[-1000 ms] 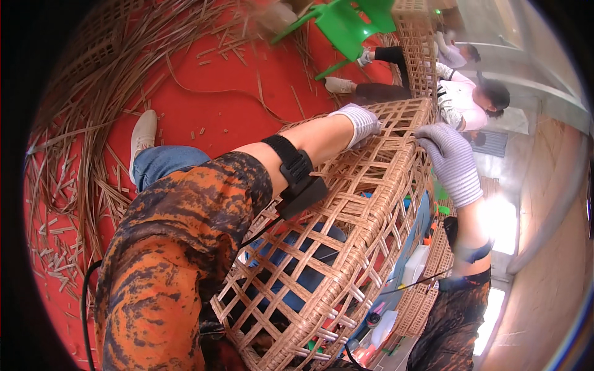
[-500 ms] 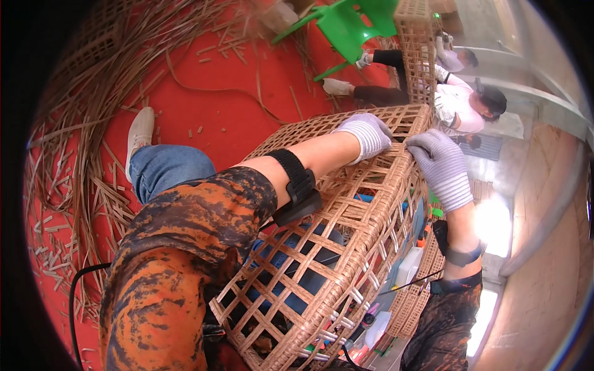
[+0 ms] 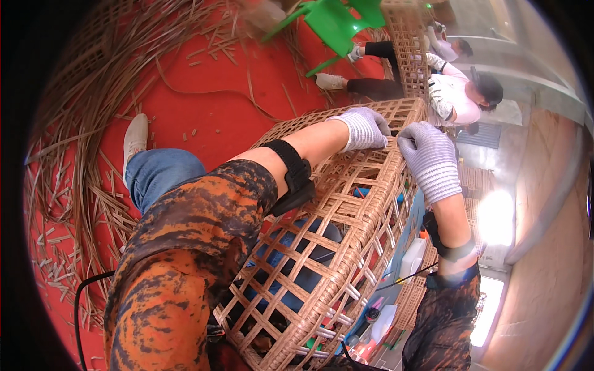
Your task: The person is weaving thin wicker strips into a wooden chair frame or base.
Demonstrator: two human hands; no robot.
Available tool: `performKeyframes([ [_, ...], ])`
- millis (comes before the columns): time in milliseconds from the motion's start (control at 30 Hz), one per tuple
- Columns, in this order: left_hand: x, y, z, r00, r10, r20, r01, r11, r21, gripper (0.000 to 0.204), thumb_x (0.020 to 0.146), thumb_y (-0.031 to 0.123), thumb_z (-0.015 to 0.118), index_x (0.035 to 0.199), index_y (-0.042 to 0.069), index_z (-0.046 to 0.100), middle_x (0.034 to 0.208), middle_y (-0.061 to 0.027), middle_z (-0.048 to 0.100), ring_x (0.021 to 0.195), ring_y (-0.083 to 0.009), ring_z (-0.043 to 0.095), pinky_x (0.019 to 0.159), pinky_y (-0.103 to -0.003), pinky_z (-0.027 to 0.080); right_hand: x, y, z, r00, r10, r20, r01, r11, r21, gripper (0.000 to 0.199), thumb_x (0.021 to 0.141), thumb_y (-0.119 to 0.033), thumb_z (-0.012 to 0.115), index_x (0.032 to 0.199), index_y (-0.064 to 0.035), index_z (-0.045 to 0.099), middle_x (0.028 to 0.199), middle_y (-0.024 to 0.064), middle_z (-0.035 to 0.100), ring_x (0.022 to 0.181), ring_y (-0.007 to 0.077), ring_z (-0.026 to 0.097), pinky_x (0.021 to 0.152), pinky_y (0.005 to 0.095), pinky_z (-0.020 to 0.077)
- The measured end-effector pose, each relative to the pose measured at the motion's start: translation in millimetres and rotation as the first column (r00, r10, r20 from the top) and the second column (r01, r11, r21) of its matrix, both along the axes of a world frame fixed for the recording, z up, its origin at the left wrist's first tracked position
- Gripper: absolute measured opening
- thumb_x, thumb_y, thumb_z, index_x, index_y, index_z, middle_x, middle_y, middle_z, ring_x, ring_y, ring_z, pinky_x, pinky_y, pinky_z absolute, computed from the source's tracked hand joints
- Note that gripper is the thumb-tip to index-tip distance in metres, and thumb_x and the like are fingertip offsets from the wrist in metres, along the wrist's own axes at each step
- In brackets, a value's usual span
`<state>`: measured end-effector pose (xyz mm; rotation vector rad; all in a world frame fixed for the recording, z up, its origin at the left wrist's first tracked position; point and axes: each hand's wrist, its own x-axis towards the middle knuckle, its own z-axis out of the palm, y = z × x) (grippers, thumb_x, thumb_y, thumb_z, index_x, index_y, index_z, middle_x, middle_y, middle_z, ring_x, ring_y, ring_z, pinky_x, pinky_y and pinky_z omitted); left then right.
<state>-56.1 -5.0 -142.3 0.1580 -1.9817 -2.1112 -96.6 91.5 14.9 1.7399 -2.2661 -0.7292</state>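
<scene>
A large tan woven basket [image 3: 344, 258] with an open lattice and a thick braided edge lies tilted before me. My left hand [image 3: 364, 128], in a pale knitted glove, rests on its far part, fingers bent and closed at the lattice by the edge. Just to the right my right hand [image 3: 431, 159], gloved alike, is closed with its fingertips at the braided edge. The two hands nearly meet there; their fingertips are partly hidden, so any loose strand between them cannot be made out. Short whitish strand ends stick out along the basket's right side.
Long brown strips [image 3: 77, 161] and cut bits litter the red floor [image 3: 213, 114] at left. A green chair [image 3: 337, 28] stands at the far side. Beyond the basket a person [image 3: 455, 99] sits by another woven piece [image 3: 405, 46]. A blue surface with tools and a bottle [image 3: 411, 258] lies right.
Both hands have stayed at the basket's far edge. My right hand has shifted slightly left and up toward the left one, its fingers more curled. The whole view has shifted a little.
</scene>
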Motion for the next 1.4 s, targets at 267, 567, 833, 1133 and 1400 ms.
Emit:
performKeyframes([
  [267, -9.8, -7.5, -4.7, 0.989, -0.144, 0.010, 0.143, 0.988, 0.057, 0.030, 0.078, 0.020, 0.075, 0.104, 0.006, 0.072, 0.097, -0.0078, 0.072, 0.090, -0.0186, 0.066, 0.084, -0.032, 0.053, 0.0, 2.7, -2.2, 0.999, -0.025, 0.022, 0.026, 0.998, -0.055, 0.010, 0.082, -0.018, 0.066, 0.082, -0.0082, 0.067, 0.082, 0.0138, 0.065, 0.081, 0.0333, 0.064, 0.075, 0.0429, 0.0521],
  [567, 3.2, 6.7, 2.5, 0.990, 0.121, -0.067, -0.133, 0.964, -0.231, 0.031, 0.078, 0.024, 0.073, 0.104, 0.008, 0.073, 0.099, -0.0135, 0.070, 0.096, -0.0267, 0.066, 0.090, -0.033, 0.051, 4.5, 0.8, -3.1, 0.997, -0.060, -0.049, 0.058, 0.998, -0.029, 0.010, 0.082, -0.018, 0.067, 0.084, -0.0078, 0.066, 0.084, 0.0128, 0.065, 0.081, 0.0339, 0.064, 0.074, 0.0432, 0.0511],
  [833, -7.4, 1.3, -4.1, 0.996, 0.016, -0.086, -0.031, 0.983, -0.180, 0.030, 0.077, 0.025, 0.072, 0.102, 0.009, 0.073, 0.103, -0.0142, 0.069, 0.097, -0.0283, 0.067, 0.089, -0.035, 0.051, 9.7, -8.0, 1.0, 0.985, -0.151, -0.085, 0.157, 0.986, 0.060, 0.015, 0.085, -0.021, 0.063, 0.086, -0.0078, 0.070, 0.088, 0.0164, 0.068, 0.085, 0.0338, 0.067, 0.078, 0.0433, 0.0541],
  [1133, 1.1, 7.7, 1.3, 0.959, 0.159, -0.236, -0.232, 0.918, -0.323, 0.030, 0.079, 0.031, 0.077, 0.100, 0.011, 0.072, 0.104, -0.0144, 0.063, 0.096, -0.0321, 0.063, 0.088, -0.038, 0.051, 19.0, -11.4, 1.3, 0.949, -0.300, -0.094, 0.308, 0.947, 0.087, 0.026, 0.083, -0.028, 0.070, 0.096, -0.0049, 0.073, 0.091, 0.0180, 0.071, 0.090, 0.0321, 0.070, 0.080, 0.0425, 0.0562],
  [1400, -7.7, 12.6, -3.0, 0.986, 0.112, -0.125, -0.104, 0.993, 0.063, 0.019, 0.079, 0.008, 0.075, 0.097, 0.007, 0.072, 0.092, -0.0061, 0.067, 0.081, -0.0173, 0.062, 0.077, -0.031, 0.052, 20.8, -5.3, 5.9, 0.955, -0.296, 0.004, 0.295, 0.953, 0.073, 0.022, 0.086, -0.021, 0.063, 0.096, -0.0030, 0.070, 0.100, 0.0182, 0.067, 0.096, 0.0335, 0.067, 0.083, 0.0435, 0.0539],
])
